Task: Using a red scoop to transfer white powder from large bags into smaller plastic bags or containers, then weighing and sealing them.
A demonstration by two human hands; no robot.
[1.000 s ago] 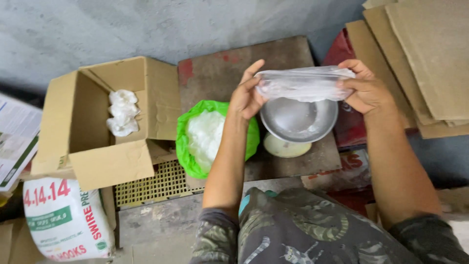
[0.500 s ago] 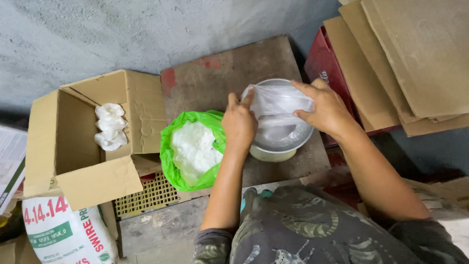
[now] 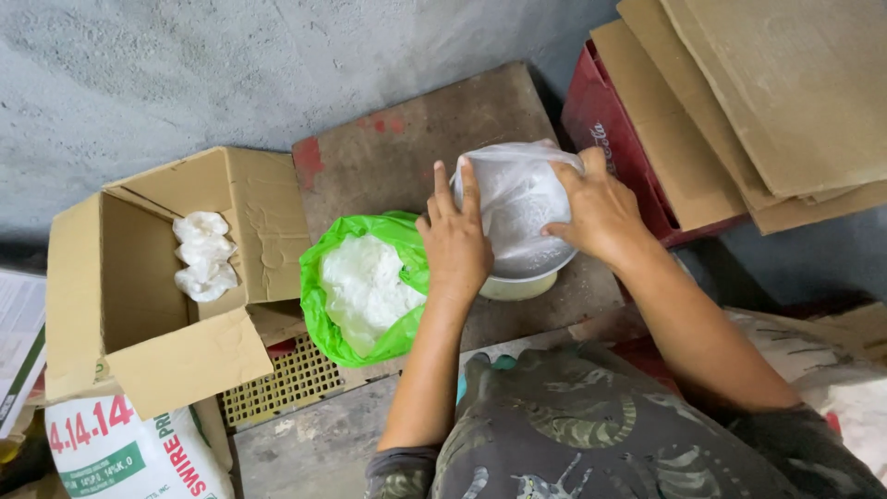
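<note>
Both hands, left [image 3: 455, 242] & right [image 3: 597, 211], gripped a clear plastic bag [image 3: 514, 199], fingers curled on it, over a metal bowl [image 3: 517, 277]. Green bag [image 3: 362, 288] of white powder sat just left; cardboard box [image 3: 139, 277] beyond.

Materials and finishes. The clear bag [image 3: 517, 199], thin translucent plastic with a faint sheen, was pressed by the left hand [image 3: 455, 242] and right hand [image 3: 596, 214] into a bowl [image 3: 520, 277] of smooth, dull-grey metal. At 9 o'clock from the bowl, a bright green bag [image 3: 319, 305] of glossy, crinkled plastic held a matt white powdery mass [image 3: 365, 286]. The table [image 3: 407, 148] was worn, rough brown wood with flaked red paint. The box [image 3: 139, 305] at 9 o'clock was matt corrugated cardboard; the white bundles [image 3: 203, 254] inside looked like soft, crumpled plastic. The sheets [image 3: 767, 92] at 2 o'clock were matt brown cardboard over a glossy red plastic crate [image 3: 614, 139]. The wall [image 3: 139, 74] was rough grey concrete.
</note>
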